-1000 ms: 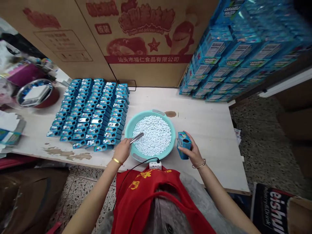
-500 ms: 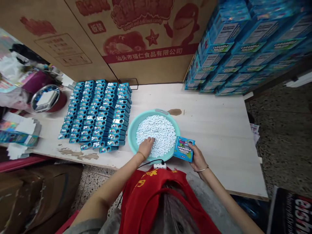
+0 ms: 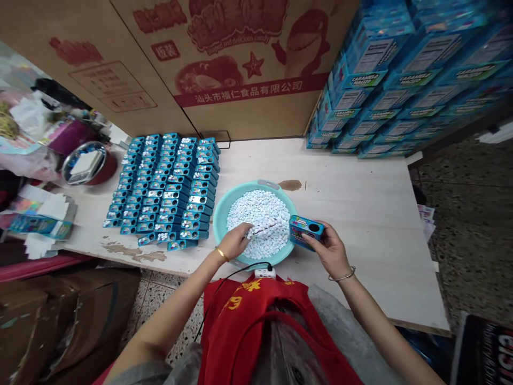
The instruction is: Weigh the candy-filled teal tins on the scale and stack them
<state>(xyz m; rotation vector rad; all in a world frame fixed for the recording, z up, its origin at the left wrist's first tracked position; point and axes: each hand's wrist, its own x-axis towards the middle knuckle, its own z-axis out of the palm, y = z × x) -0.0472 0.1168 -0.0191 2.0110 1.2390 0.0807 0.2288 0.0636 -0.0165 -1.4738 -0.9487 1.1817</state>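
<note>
Over a round turquoise plastic basin (image 3: 220,219) heaped with small white candies (image 3: 260,211), the left hand (image 3: 236,241), fingers curled, pinches a slim metal scoop (image 3: 262,229), while the right hand (image 3: 331,241), half closed, grips a blue rectangular candy tin (image 3: 305,231) at the basin's right rim.

The left hand (image 3: 235,241) grips a slim metal scoop (image 3: 262,229), its tip lying among the white candies (image 3: 260,214) heaped in a teal plastic basin (image 3: 219,214). The right hand (image 3: 331,249) holds a blue candy box (image 3: 305,231) on its side, over the basin's right rim.
</note>
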